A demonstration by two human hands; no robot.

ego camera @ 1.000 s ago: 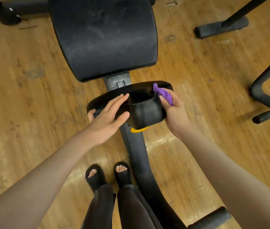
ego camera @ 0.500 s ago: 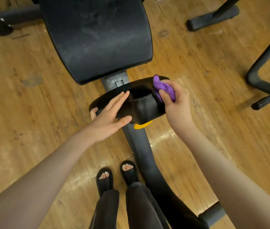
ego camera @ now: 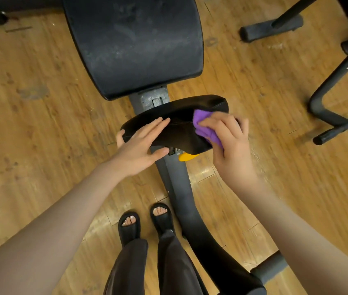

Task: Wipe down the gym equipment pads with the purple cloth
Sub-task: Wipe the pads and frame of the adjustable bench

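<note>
Now right hand (ego camera: 230, 143) gripping purple cloth (ego camera: 206, 128) further atop small pad (ego camera: 181, 116); left hand (ego camera: 141, 145) flat.

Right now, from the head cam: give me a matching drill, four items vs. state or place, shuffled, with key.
Column 1:
1. left hand
2. right hand
3. purple cloth
4. large pad

Column 2:
A. dusty, untouched, beyond the small pad
B. bunched against the small pad's right end
C. flat, fingers straight, on the small pad's left part
D. grips the cloth

Pairs: 1-C, 2-D, 3-B, 4-A
</note>
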